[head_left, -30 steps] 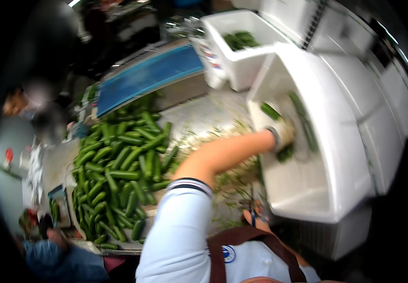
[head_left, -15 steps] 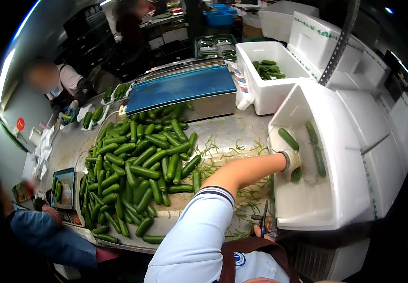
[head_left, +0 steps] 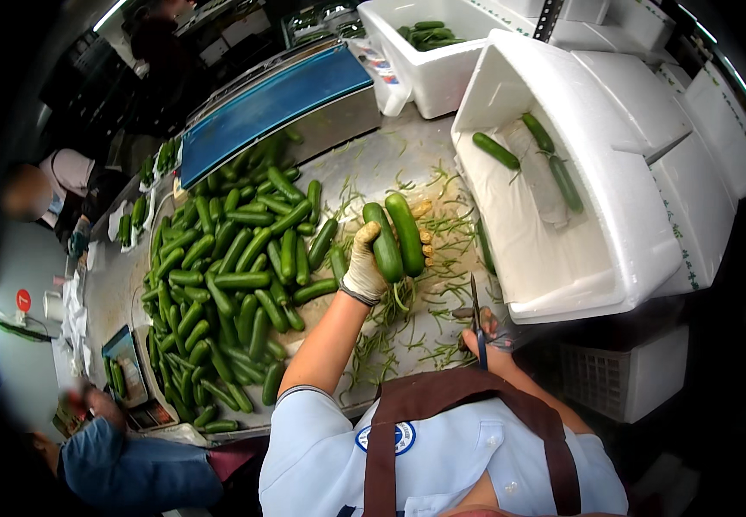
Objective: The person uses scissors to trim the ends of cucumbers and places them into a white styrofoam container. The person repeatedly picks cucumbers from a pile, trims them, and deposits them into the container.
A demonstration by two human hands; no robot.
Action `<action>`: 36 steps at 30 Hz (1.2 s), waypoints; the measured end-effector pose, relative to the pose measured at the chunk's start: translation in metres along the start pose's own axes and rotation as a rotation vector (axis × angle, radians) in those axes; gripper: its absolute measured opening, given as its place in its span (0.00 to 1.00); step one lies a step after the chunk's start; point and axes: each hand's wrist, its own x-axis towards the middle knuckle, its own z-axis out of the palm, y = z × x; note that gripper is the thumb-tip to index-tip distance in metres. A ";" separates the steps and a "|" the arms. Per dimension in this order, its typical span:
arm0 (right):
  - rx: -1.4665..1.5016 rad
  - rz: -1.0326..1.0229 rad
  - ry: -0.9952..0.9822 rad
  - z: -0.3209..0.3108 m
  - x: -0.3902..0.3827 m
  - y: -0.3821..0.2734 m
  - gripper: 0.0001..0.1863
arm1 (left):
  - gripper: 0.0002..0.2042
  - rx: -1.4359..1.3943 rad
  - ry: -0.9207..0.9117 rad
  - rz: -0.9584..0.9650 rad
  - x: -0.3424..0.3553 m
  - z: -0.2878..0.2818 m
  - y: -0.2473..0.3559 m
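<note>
Left of the nearest foam box (head_left: 575, 303), your left fingers (head_left: 365, 237) grasped two cucumbers (head_left: 386, 248); beside it, your right fingers (head_left: 489, 324) gripped scissors (head_left: 475, 302). Trimming seemed underway, next calling for a careful snip.

Cucumber heap (head_left: 226, 280) on the counter's (head_left: 326, 164) left — machine (head_left: 278, 90) behind it, trimmings (head_left: 442, 284) to its right, cucumber pair (head_left: 394, 234) in left hand (head_left: 364, 271) above them, box (head_left: 571, 303) with cucumbers inside farther right, second box (head_left: 442, 90) behind, scissors (head_left: 475, 297) in right hand (head_left: 488, 327) nearest.
</note>
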 end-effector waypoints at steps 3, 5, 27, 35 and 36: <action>0.045 0.027 -0.005 0.003 0.006 -0.032 0.11 | 0.35 0.058 -0.013 0.057 -0.029 0.005 -0.003; -0.068 -0.024 -0.028 0.000 0.010 -0.025 0.14 | 0.38 0.126 -0.029 0.060 -0.033 0.009 -0.003; -0.235 0.000 -0.160 0.003 0.023 -0.022 0.13 | 0.35 0.361 0.127 0.196 -0.048 -0.012 -0.024; -0.600 -0.358 -0.236 0.003 0.020 0.003 0.10 | 0.30 -0.355 0.240 0.320 -0.036 0.001 -0.016; -0.649 -0.437 -0.250 0.003 0.019 0.006 0.11 | 0.29 -0.376 0.227 0.332 -0.035 -0.001 -0.016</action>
